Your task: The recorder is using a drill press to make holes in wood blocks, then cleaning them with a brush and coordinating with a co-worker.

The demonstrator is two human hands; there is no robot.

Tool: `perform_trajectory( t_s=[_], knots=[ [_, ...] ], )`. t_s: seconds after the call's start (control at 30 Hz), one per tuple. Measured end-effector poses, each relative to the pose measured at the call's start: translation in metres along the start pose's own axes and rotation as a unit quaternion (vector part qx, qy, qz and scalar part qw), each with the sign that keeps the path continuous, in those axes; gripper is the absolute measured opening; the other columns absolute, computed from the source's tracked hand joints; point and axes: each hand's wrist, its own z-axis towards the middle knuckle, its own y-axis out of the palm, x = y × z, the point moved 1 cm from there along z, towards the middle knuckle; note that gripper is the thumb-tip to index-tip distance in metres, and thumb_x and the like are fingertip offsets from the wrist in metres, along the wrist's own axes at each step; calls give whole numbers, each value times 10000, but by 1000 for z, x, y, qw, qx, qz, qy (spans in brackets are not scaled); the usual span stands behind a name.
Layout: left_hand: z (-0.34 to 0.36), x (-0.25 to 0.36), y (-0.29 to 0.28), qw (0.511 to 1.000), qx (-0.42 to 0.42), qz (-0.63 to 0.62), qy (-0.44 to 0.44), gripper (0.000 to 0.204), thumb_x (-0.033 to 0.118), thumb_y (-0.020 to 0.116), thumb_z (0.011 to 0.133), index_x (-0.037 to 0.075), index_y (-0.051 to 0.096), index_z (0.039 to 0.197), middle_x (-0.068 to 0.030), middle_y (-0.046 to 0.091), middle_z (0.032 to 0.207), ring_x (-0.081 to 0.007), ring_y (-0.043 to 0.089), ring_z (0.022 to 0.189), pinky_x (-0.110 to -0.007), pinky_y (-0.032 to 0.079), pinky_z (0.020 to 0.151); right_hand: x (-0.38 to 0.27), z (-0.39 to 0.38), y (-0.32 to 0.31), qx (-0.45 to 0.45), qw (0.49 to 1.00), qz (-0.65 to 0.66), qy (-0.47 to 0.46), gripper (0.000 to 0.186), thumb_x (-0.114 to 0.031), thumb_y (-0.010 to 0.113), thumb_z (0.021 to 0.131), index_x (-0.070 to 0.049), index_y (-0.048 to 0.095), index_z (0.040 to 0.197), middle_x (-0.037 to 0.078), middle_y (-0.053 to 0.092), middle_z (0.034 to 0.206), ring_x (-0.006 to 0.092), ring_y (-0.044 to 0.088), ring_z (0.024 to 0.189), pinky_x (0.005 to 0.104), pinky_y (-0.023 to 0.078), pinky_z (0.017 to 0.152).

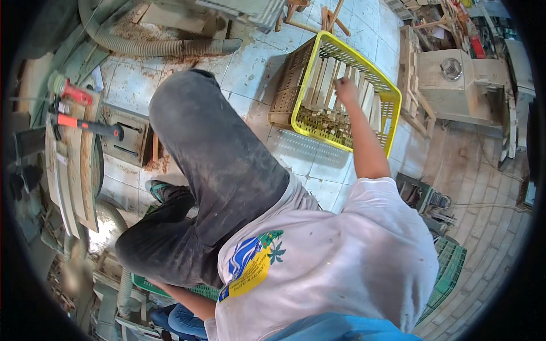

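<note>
Out to the right, my right hand reaches into a yellow plastic crate. Its fingers are curled closed on a pale wooden strip, one of several lying side by side in there. Small wood blocks are heaped in the near part of the crate. My left forearm runs down past my thigh at the lower left. The left hand's fingers are hidden behind the leg, close to a green crate.
A ribbed hose lies on the tiled floor among sawdust. At left, a hammer with an orange and black handle rests on a board. A machine stands at right, and another green crate sits behind me.
</note>
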Motion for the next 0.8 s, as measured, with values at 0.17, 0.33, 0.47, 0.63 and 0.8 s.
perform_trajectory(
  t_s=[0.17, 0.33, 0.47, 0.63, 0.8],
  knots=[
    [-33, 145, 50, 994, 84, -62, -26, 717, 520, 492, 1094, -15, 481, 1571, -199, 481, 1611, -334, 503, 1440, -468, 380, 1223, 32, 3, 86, -22, 993, -112, -23, 407, -406, 756, 878, -2, 795, 879, 265, 761, 901, 455, 746, 888, 533, 587, 830],
    [-42, 177, 89, 872, 84, 448, 176, 643, 433, 503, 1115, -56, 510, 1532, -259, 533, 1546, -342, 505, 1428, -437, 359, 1226, 68, 36, 110, -17, 997, -68, -37, 357, -353, 766, 830, 2, 768, 795, 228, 773, 860, 370, 757, 764, 510, 595, 767],
    [-82, 183, 119, 864, 91, 379, 318, 383, 137, 677, 1027, -53, 640, 1357, -201, 636, 1416, -310, 609, 1315, -403, 448, 1151, 28, 36, 42, 46, 961, 271, -36, 128, -198, 757, 808, -75, 727, 821, 69, 751, 875, 282, 698, 799, 462, 554, 721],
    [-124, 265, 159, 873, -7, 253, 418, 192, 36, 735, 890, 0, 751, 1078, -141, 774, 1022, -300, 753, 942, -392, 590, 894, -171, -80, -101, 95, 759, 579, -281, 369, -127, 724, 971, 31, 636, 1292, 141, 685, 1160, 241, 665, 999, 410, 582, 816],
    [-146, 325, 204, 715, -139, 141, 670, 339, 237, 846, 814, 67, 720, 1080, -101, 755, 1219, -250, 737, 1022, -460, 563, 994, -408, -274, -136, 11, 593, 96, -799, 376, -137, 854, 871, -6, 714, 1194, 142, 747, 1067, 324, 732, 934, 433, 605, 773]
  ],
)
